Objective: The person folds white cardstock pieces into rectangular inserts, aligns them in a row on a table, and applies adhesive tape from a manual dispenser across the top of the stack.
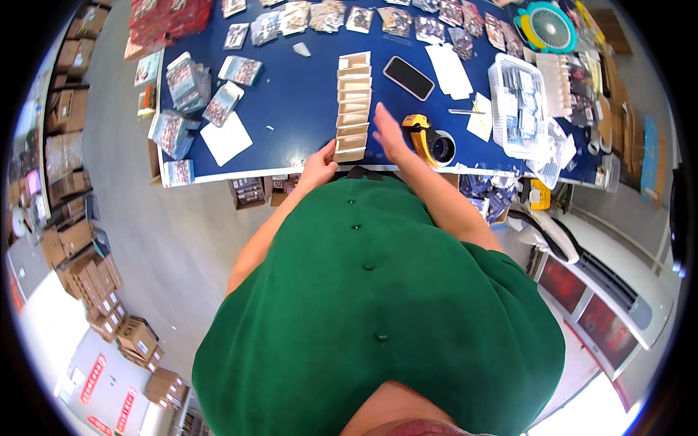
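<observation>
A long, narrow cardboard tray point(352, 154) stands on the blue table, split by cross dividers into a row of small compartments. At its near left corner, my left hand point(318, 167) grips the edge with curled fingers, some of them hidden. My right hand point(391, 136) is held beside the tray's right side, its fingers stretched out and nothing in them. Just right of it sits a yellow and black tape dispenser point(418, 131) with a tape roll. A dark-screened phone point(408, 78) lies farther back, right of the tray.
Stacks of wrapped card packs point(174, 134) and a white paper point(226, 139) lie at left. Many card piles point(327, 16) line the far side. At right are a white basket point(497, 109) of packs, a pen point(465, 112) and a teal fan point(547, 27).
</observation>
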Available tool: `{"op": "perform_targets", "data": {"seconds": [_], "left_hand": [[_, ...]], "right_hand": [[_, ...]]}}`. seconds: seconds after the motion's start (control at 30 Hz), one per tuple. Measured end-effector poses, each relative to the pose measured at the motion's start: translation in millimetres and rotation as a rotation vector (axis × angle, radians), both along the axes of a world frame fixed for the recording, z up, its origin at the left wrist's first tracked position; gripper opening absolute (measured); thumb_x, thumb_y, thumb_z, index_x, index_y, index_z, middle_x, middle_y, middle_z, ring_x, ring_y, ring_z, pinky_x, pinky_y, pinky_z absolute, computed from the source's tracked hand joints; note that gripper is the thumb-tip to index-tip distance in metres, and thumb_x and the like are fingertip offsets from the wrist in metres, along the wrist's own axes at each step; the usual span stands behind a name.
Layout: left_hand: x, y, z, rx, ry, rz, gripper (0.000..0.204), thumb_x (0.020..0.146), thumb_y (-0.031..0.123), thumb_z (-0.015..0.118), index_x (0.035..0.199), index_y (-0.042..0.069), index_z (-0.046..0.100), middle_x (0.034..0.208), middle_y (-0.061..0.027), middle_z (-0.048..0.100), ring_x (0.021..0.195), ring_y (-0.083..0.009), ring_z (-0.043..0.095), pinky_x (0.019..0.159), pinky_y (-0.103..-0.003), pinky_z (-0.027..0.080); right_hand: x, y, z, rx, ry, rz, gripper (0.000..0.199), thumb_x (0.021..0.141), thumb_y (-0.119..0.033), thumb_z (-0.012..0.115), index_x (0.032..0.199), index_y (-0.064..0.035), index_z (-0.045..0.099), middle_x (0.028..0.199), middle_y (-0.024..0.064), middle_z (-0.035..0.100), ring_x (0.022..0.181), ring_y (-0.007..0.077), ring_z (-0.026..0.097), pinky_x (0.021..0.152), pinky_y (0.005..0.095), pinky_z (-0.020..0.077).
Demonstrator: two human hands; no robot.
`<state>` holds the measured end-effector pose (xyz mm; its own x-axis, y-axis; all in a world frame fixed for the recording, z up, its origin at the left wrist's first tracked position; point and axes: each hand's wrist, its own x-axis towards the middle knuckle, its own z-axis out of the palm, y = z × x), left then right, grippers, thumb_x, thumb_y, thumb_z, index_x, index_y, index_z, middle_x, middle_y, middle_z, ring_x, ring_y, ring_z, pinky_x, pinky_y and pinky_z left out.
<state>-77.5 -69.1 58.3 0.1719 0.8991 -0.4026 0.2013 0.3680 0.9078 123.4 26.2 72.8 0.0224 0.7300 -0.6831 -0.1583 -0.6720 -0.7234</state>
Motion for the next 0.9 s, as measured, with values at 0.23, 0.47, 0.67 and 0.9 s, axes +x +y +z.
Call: {"op": "perform_targets", "data": {"seconds": [0.23, 0.47, 0.67, 0.9], "left_hand": [[20, 41, 9, -0.314, 0.025, 0.024, 0.086, 0.085, 0.031, 0.064, 0.153, -0.004, 0.024, 0.133, -0.0182, 0.059, 0.116, -0.022, 0.059, 0.095, -0.033, 0.048], [29, 65, 4, -0.389, 0.253, -0.242, 0.063, 0.08, 0.025, 0.057, 0.14, 0.007, 0.053, 0.133, -0.0153, 0.061, 0.117, -0.0303, 0.06, 0.091, -0.04, 0.049], [7, 75, 17, -0.568, -0.323, 0.128, 0.092, 0.082, 0.038, 0.059, 0.157, 0.006, 0.018, 0.164, -0.0143, 0.015, 0.152, -0.0271, 0.007, 0.117, -0.058, 0.004], [54, 131, -4, -0.471, -0.634, 0.364, 0.083, 0.095, 0.073, 0.031, 0.146, 0.009, 0.04, 0.136, -0.0129, 0.055, 0.124, -0.0273, 0.055, 0.103, -0.042, 0.047]], "right_hand": [[17, -28, 0, 0.213, 0.209, 0.204, 0.054, 0.101, -0.041, 0.051, 0.143, -0.0077, 0.046, 0.139, 0.0065, 0.053, 0.126, 0.0151, 0.049, 0.106, 0.0319, 0.0367], [17, -39, -25, 0.205, -0.169, 0.421, 0.051, 0.085, -0.017, 0.052, 0.133, -0.0001, 0.054, 0.117, 0.016, 0.067, 0.108, 0.026, 0.063, 0.094, 0.0352, 0.0468], [29, -25, -40, 0.162, -0.457, 0.457, 0.073, 0.084, -0.019, 0.053, 0.152, -0.0019, 0.032, 0.15, 0.0236, 0.042, 0.138, 0.0327, 0.043, 0.111, 0.0359, 0.0344], [11, 0, -19, 0.117, 0.018, 0.448, 0.093, 0.078, 0.005, 0.051, 0.16, -0.0108, 0.008, 0.152, 0.0136, 0.041, 0.138, 0.0209, 0.039, 0.113, 0.0295, 0.0271]]}}
